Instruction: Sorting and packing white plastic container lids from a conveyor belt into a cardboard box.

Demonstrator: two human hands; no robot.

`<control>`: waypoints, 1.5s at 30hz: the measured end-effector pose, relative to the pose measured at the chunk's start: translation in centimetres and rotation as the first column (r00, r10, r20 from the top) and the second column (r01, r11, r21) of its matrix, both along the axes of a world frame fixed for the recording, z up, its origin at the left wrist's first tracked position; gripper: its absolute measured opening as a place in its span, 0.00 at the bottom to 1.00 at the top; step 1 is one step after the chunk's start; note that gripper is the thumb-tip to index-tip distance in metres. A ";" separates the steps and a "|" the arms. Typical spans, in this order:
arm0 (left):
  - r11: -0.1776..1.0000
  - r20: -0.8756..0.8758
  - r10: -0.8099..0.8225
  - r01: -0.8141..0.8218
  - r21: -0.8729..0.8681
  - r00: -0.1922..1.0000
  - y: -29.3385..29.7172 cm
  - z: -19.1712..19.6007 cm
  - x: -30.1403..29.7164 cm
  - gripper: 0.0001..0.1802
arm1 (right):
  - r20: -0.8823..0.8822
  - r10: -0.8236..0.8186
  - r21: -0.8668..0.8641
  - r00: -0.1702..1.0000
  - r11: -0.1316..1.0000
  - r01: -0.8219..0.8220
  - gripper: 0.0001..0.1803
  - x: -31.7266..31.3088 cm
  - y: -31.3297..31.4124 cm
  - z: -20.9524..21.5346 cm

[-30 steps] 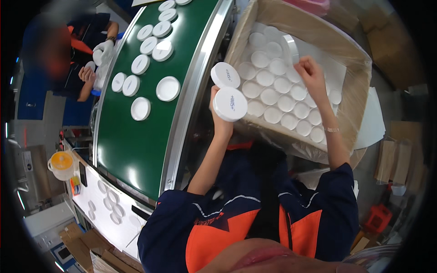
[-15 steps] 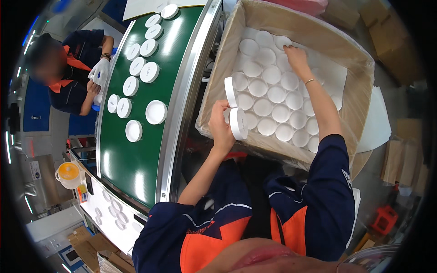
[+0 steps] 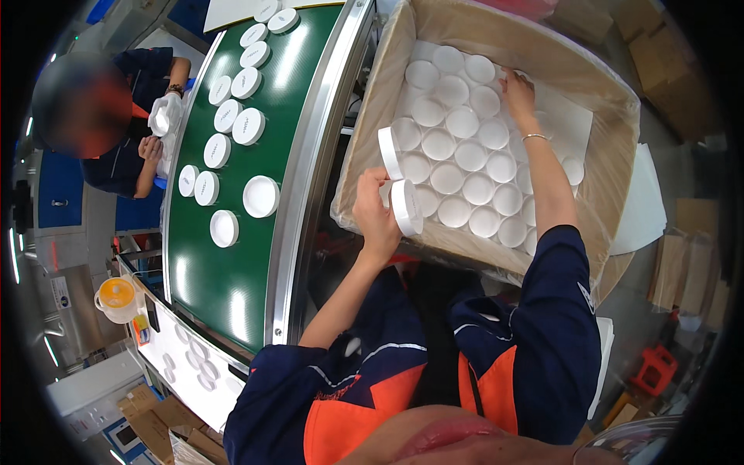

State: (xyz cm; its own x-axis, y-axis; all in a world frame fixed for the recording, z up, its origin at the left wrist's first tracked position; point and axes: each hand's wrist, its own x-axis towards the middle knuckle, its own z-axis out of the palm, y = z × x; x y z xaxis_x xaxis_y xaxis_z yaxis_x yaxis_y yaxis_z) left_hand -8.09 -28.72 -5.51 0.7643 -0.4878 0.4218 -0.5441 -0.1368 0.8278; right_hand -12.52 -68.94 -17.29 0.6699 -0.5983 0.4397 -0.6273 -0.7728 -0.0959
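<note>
Two white round lids [image 3: 397, 182], flat and disc-shaped, held on edge in the left hand [image 3: 376, 217] at the near-left rim of the cardboard box [image 3: 465, 35]; one tilts above the other. More white round lids in the box [image 3: 457, 155] lie flat in tight rows, tops up, on a white sheet; the right hand [image 3: 518, 93] rests on ones at the far side.
</note>
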 end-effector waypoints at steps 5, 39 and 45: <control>0.999 0.034 0.029 -0.030 0.031 0.999 0.1 -0.1 0.1 0.10 | -0.020 -0.018 0.152 1.000 0.988 0.021 0.22 3.1 2.1 0.1; 0.677 -0.112 -0.404 0.379 0.631 0.908 0.9 -1.1 1.1 0.13 | -0.089 0.840 0.837 0.535 0.354 -0.416 0.14 -4.9 24.9 11.9; 0.437 -0.500 -0.466 0.681 0.587 0.730 0.4 -0.8 1.9 0.18 | 0.164 0.805 0.949 0.570 0.027 -0.313 0.12 -6.7 23.9 9.8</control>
State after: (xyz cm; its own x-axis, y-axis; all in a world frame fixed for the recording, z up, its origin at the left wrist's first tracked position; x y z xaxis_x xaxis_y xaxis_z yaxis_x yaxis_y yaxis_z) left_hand -6.18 -28.33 -6.26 0.2023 -0.8939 -0.3999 -0.5363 -0.4428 0.7185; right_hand -19.22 -45.07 -7.50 0.9029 0.2624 -0.3403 -0.1887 -0.4694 -0.8626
